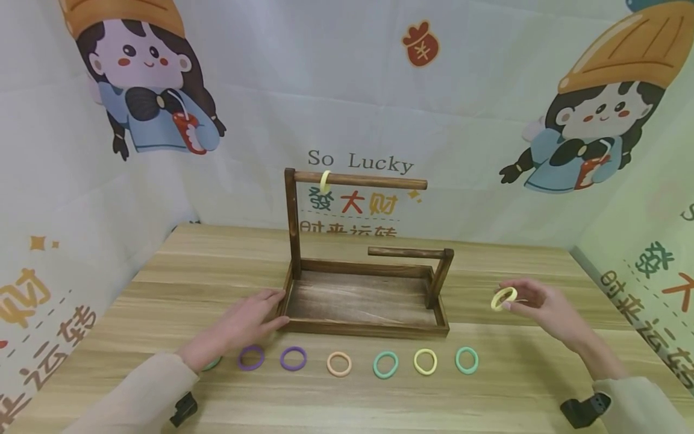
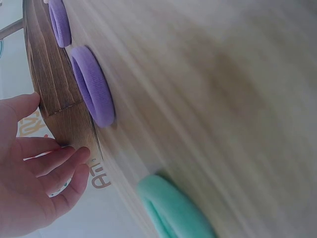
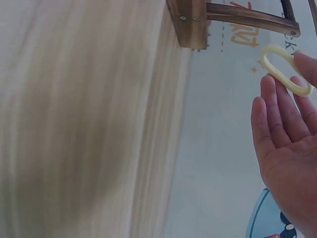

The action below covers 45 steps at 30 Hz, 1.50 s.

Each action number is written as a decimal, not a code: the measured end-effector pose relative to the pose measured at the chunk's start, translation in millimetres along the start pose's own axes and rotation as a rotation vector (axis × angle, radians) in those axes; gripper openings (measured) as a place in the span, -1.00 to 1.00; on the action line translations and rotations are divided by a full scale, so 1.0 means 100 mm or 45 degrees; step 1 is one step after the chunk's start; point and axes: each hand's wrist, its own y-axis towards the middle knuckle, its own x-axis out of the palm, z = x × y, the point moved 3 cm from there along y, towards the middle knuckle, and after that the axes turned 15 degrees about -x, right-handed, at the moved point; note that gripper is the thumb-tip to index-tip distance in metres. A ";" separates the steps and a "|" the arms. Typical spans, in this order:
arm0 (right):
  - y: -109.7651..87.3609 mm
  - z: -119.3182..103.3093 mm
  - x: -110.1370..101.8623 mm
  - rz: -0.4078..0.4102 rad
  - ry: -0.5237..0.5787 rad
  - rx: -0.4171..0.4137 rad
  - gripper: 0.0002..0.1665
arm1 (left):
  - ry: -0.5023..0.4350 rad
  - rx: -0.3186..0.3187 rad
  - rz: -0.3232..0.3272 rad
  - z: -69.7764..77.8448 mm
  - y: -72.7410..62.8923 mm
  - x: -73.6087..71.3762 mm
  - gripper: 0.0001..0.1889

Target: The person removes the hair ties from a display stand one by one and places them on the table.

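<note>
My right hand (image 1: 547, 310) pinches a pale yellow hair tie (image 1: 504, 298) in the air, right of the wooden rack; in the right wrist view the thumb presses this yellow loop (image 3: 278, 74) against the fingers. With loosely extended fingers and thumb, my left hand (image 1: 241, 322) touches the left front corner of the rack's tray (image 1: 368, 327). That contact shows in the left wrist view, at the tray's dark wood (image 2: 69, 121). Another pale yellow hair tie (image 1: 325, 182) hangs on the rack's upper bar (image 1: 374, 179), near its post.
In front of the tray lies a row of hair ties: two purple (image 1: 293, 358), an orange (image 1: 339, 364), a yellow (image 1: 425, 361) and several green (image 1: 385, 364), one partly behind the left forearm. A lower bar (image 1: 406, 252) rises at the tray's right end. Printed cloth hangs behind the table.
</note>
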 end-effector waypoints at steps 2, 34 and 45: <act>-0.06 0.01 0.02 -0.034 0.030 0.026 -0.58 | 0.000 0.003 0.000 0.00 0.00 0.00 -0.41; -0.44 0.27 0.32 -0.393 0.383 0.141 -0.53 | -0.044 0.042 0.026 -0.01 -0.01 0.00 -0.39; -0.47 0.32 0.27 -0.386 0.247 0.161 -0.54 | -0.035 0.039 0.030 -0.01 -0.02 0.00 -0.40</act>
